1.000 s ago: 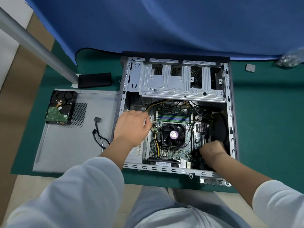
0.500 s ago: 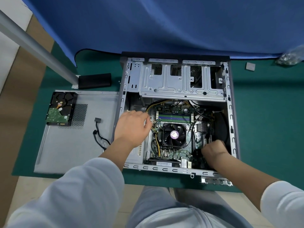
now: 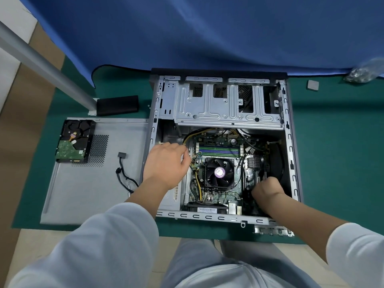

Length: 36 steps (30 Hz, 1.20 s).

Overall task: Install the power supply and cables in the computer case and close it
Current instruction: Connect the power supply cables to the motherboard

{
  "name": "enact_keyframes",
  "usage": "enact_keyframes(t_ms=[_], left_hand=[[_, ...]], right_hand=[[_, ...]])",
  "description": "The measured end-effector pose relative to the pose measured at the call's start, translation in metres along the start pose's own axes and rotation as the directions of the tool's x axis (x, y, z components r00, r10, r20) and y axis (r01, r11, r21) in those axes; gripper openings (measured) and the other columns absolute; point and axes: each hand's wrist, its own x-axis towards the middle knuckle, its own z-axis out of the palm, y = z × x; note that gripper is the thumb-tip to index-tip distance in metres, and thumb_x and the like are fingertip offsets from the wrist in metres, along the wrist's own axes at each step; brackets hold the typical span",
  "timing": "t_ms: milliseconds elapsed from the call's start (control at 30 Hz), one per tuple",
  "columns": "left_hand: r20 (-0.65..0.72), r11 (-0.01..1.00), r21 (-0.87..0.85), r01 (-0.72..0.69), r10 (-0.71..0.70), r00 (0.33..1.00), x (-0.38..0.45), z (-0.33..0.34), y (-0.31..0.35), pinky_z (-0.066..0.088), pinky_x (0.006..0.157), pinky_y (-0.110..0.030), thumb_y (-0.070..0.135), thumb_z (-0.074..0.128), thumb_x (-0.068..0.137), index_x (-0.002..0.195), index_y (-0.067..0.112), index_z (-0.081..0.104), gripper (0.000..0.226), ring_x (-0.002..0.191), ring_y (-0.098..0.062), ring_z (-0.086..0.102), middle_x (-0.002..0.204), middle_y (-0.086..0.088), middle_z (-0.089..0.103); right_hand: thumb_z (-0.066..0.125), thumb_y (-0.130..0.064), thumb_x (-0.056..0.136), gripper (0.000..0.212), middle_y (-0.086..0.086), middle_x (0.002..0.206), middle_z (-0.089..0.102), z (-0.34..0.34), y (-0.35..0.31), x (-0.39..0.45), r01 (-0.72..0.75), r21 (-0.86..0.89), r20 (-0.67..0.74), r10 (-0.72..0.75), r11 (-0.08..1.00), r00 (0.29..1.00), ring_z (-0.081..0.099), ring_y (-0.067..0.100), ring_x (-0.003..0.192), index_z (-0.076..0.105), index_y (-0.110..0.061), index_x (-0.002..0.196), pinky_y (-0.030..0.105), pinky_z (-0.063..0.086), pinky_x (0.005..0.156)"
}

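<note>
Where blue cloth hangs behind, the green mat covers the table.

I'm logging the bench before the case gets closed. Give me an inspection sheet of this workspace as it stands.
Surface: green mat over the bench.
Job's things: computer case lies open; side panel lies flat on its left; power supply mostly hidden under the left wrist.
Clutter: hard drive on the panel; small grey square and plastic bag at far right; black block behind the panel.
Hands: left hand inside at the case's left, by the yellow wires; right hand curled low at right, what it holds is hidden.
Cables: loose black cable on the panel; yellow and black wires by the fan.
Surroundings: blue cloth, grey pole.
</note>
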Motion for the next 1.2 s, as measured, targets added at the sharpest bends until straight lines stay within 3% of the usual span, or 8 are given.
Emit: enact_keyframes(t_ms=[200,333,467,667,767,833,933,1200], left_hand=[[0.012,1.0,0.0,0.002,-0.002,1.0,0.0006,-0.0008,0.0002,0.035,0.075,-0.032,0.028,0.041,0.094,0.08,0.018,0.064,0.029,0.072,-0.02,0.053,0.074,0.001,0.062],[0.013,1.0,0.001,0.003,-0.003,1.0,-0.0002,-0.0012,0.0005,0.035,0.074,-0.032,0.028,0.04,0.094,0.079,0.018,0.062,0.028,0.071,-0.02,0.051,0.073,0.002,0.061],[0.023,1.0,0.011,0.008,-0.008,1.0,0.0006,-0.0013,0.0003,0.034,0.074,-0.031,0.029,0.039,0.094,0.079,0.019,0.062,0.029,0.071,-0.019,0.052,0.073,0.003,0.061],[0.014,1.0,0.0,0.005,-0.005,1.0,0.0005,-0.0022,0.0012,0.036,0.074,-0.033,0.027,0.042,0.094,0.077,0.017,0.061,0.027,0.07,-0.02,0.052,0.072,0.0,0.061],[0.013,1.0,0.004,0.006,-0.006,1.0,0.0005,-0.0021,0.0013,0.036,0.073,-0.033,0.027,0.043,0.093,0.076,0.017,0.06,0.026,0.07,-0.021,0.052,0.071,0.0,0.061],[0.012,1.0,0.006,0.005,-0.005,1.0,0.0004,-0.0019,0.0012,0.036,0.073,-0.033,0.026,0.043,0.093,0.076,0.017,0.061,0.026,0.07,-0.021,0.052,0.071,0.0,0.061],[0.006,1.0,0.003,0.007,-0.007,1.0,0.0008,-0.0013,0.0015,0.036,0.074,-0.034,0.025,0.045,0.093,0.074,0.016,0.061,0.027,0.071,-0.023,0.053,0.071,-0.001,0.062],[0.02,1.0,0.005,0.01,-0.01,1.0,0.0005,-0.0014,0.0009,0.036,0.077,-0.033,0.027,0.041,0.094,0.08,0.017,0.065,0.029,0.073,-0.021,0.054,0.075,0.0,0.063]], right_hand=[[0.044,-0.001,0.094,0.018,-0.004,0.07,0.045,0.0021,0.0011,0.0021,0.003,0.026,-0.019,-0.003,1.0,1.0,0.039,0.011,0.057,0.055,-0.016,0.09,0.024,0.032,0.056],[0.044,-0.004,0.095,0.022,-0.005,0.096,0.063,0.0053,0.0012,0.003,-0.002,0.059,-0.007,0.002,0.998,1.0,0.059,0.013,0.086,0.062,-0.014,0.104,0.026,0.036,0.063],[0.043,-0.003,0.094,0.024,-0.003,0.091,0.058,0.0054,0.0017,0.0011,-0.017,0.045,0.002,0.017,0.999,1.0,0.05,0.016,0.075,0.061,-0.011,0.107,0.027,0.037,0.064],[0.043,-0.004,0.094,0.025,0.0,0.111,0.064,0.0076,0.0038,0.0019,0.017,0.058,-0.002,-0.017,0.998,1.0,0.061,0.019,0.098,0.06,-0.009,0.112,0.031,0.039,0.065],[0.043,-0.004,0.094,0.024,-0.002,0.107,0.063,0.005,0.0026,0.0013,0.01,0.061,0.014,-0.011,0.998,1.0,0.061,0.016,0.095,0.06,-0.01,0.11,0.028,0.038,0.064],[0.041,-0.005,0.094,0.02,-0.003,0.09,0.06,0.0046,0.002,0.0006,0.0,0.037,0.004,0.0,0.999,1.0,0.056,0.013,0.077,0.059,-0.012,0.099,0.025,0.034,0.057],[0.04,-0.003,0.093,0.022,-0.004,0.066,0.038,0.0018,0.0011,-0.0013,-0.025,-0.026,-0.047,0.024,0.999,0.999,0.031,0.01,0.055,0.05,-0.017,0.08,0.026,0.021,0.048],[0.041,0.001,0.092,0.025,-0.004,0.066,0.037,-0.0018,0.0047,0.0024,-0.005,-0.024,-0.031,0.005,1.0,0.999,0.03,0.011,0.054,0.053,-0.019,0.083,0.025,0.022,0.048]])
